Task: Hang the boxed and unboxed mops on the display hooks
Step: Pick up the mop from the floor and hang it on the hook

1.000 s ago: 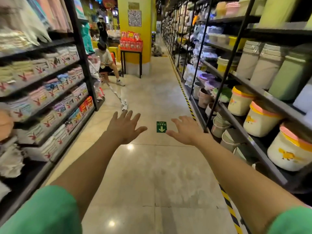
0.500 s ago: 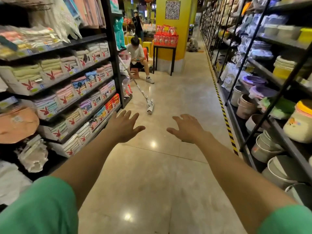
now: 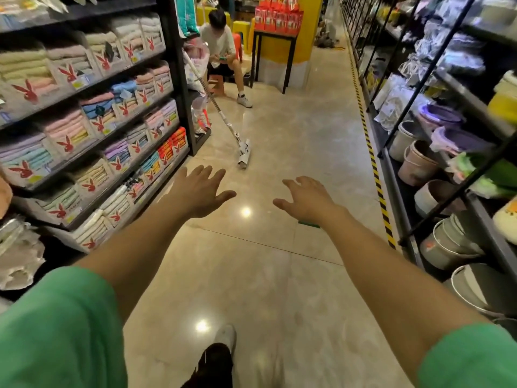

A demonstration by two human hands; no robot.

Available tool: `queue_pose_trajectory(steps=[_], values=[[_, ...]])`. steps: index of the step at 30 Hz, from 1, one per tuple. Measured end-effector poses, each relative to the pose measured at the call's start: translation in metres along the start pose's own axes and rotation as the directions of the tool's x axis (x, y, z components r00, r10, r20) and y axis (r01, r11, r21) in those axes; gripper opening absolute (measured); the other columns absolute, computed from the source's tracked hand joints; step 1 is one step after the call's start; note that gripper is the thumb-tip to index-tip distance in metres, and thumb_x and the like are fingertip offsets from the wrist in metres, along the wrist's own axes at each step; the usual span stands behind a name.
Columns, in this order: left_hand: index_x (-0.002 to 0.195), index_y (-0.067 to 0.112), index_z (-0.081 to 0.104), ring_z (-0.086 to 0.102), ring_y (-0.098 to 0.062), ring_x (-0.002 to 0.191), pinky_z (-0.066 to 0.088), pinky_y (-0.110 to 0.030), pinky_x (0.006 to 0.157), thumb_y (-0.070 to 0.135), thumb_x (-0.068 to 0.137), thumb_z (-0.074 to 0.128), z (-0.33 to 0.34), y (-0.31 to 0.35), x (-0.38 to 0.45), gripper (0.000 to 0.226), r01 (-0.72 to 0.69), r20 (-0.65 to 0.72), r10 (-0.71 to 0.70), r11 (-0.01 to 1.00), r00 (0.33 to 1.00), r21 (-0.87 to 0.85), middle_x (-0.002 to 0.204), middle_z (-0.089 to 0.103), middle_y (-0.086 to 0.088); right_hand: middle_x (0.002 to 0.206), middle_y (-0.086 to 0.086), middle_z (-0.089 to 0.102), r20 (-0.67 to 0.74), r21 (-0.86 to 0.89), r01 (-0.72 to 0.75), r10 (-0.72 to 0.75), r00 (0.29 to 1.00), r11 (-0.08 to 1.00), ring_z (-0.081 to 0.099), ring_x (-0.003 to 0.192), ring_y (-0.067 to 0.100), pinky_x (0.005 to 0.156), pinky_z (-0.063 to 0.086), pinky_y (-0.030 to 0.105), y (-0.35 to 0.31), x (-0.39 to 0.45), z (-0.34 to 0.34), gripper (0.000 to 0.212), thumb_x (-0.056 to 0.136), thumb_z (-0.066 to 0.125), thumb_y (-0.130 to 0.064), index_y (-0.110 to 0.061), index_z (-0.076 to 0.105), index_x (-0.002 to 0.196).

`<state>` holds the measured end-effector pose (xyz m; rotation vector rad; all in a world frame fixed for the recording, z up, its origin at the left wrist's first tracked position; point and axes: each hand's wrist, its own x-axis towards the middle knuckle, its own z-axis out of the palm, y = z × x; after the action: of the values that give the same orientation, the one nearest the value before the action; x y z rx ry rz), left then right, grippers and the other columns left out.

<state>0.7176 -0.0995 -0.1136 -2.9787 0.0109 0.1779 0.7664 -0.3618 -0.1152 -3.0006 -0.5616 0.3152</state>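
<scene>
An unboxed mop [image 3: 244,154] with a long metal handle leans from the end of the left shelf down to the floor, its flat white head resting on the tiles. More packaged mops [image 3: 200,79] lean against that shelf end. My left hand [image 3: 200,191] and my right hand [image 3: 306,200] are stretched out ahead over the aisle floor, fingers spread, holding nothing. The mop head lies a short way beyond my left hand. No display hooks are visible.
Left shelves [image 3: 92,113] hold folded towels in packs. Right shelves [image 3: 436,169] hold buckets and basins behind a yellow-black floor stripe [image 3: 372,152]. A person [image 3: 223,51] sits on a stool at the aisle's end by a yellow pillar [image 3: 305,37] and a black table [image 3: 275,51].
I have walked forward along the aisle; the mop, shelf end and seated person are nearer. Both hands stay outstretched and empty.
</scene>
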Motion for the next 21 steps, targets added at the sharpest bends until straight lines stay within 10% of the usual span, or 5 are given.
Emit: queue_pose_trajectory(steps=[21], values=[[0.166, 0.025, 0.013, 0.018, -0.032, 0.159, 0.017, -0.057, 0.127, 0.076, 0.099, 0.016, 0.022, -0.095, 0.321, 0.085, -0.066, 0.072, 0.069, 0.997, 0.995, -0.046, 0.172, 0.02, -0.011, 0.165, 0.016, 0.03, 0.072, -0.009, -0.099, 0.099, 0.992, 0.995, 0.026, 0.152, 0.034, 0.122, 0.022, 0.043, 0.036, 0.302, -0.022, 0.077, 0.1, 0.042, -0.067, -0.023, 0.028, 0.161]])
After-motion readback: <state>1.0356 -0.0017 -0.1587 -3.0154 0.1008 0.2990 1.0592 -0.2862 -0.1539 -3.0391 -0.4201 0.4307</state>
